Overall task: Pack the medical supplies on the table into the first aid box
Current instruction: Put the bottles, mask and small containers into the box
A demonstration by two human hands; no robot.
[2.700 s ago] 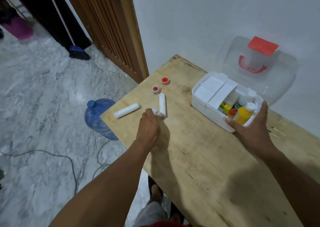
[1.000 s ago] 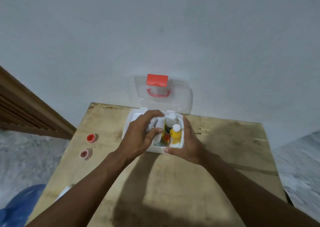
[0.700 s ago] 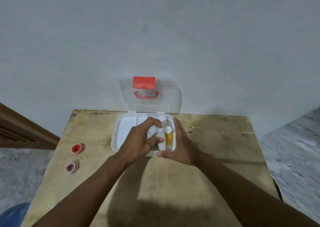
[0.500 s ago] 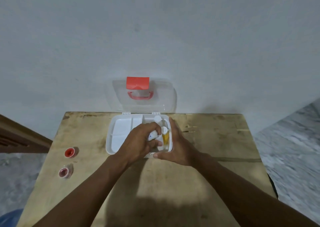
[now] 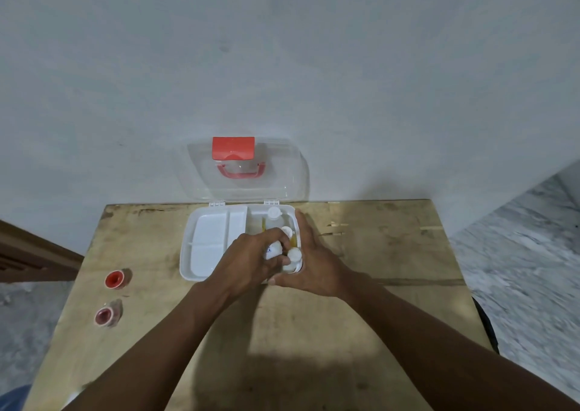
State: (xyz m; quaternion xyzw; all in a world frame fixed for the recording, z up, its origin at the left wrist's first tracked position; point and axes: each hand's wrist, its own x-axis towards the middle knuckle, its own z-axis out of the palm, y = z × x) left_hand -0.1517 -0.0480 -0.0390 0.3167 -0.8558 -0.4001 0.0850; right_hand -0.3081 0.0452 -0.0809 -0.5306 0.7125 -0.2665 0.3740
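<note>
The table (image 5: 314,332) carries the open box (image 5: 201,272), its clear lid (image 5: 282,172) leaning on the wall. Left of the grip, the box's white tray (image 5: 210,241) sits bare. The left hand (image 5: 248,263) is closed around a small white bottle (image 5: 273,249) over the right compartment, among other white-capped bottles (image 5: 274,213). The right hand (image 5: 314,269) lies flat against the box's right wall, fingers spread. Well left of the grip, two red tape rolls (image 5: 114,279) rest on the table.
</note>
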